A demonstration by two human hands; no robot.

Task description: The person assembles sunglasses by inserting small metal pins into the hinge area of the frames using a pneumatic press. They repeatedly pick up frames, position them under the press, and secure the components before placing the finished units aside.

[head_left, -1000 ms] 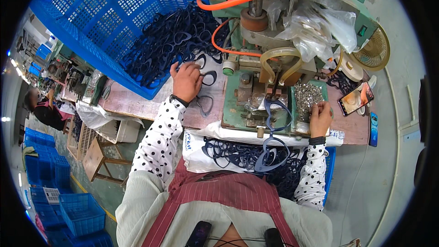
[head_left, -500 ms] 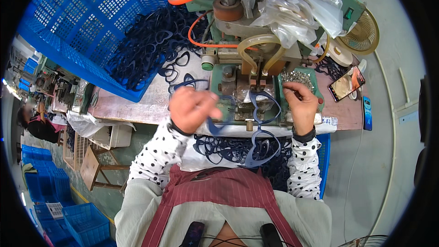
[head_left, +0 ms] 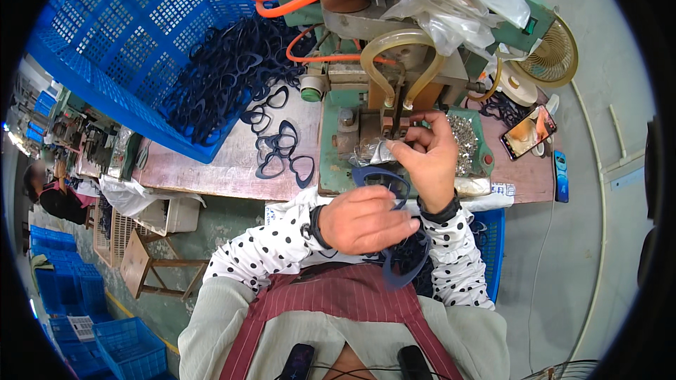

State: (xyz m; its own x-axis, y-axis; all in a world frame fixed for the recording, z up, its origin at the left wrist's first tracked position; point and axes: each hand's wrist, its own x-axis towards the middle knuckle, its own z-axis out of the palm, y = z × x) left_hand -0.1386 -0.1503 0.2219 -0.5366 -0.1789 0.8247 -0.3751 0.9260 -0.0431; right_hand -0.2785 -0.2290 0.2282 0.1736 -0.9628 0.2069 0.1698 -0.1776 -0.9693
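Note:
My left hand is closed over the middle of a navy-blue glasses frame. One rim of the frame shows above my fingers, in front of the machine, and the other hangs below them. At the green bench machine, my right hand has thumb and fingers drawn together beside the copper-coloured block under two curved tan hoses. Whatever those fingertips hold is too small or hidden to make out. Crumpled clear plastic lies by the thumb. A heap of small metal parts sits right of this hand.
A tilted blue basket spills many navy frames at the far left. Several loose frames lie on the table. Phones and a fan are at the right. Another blue crate is below the table edge.
My left hand has moved right and nearer, onto a glasses frame before the machine. My right hand has gone left from beside the metal parts to the copper-coloured block.

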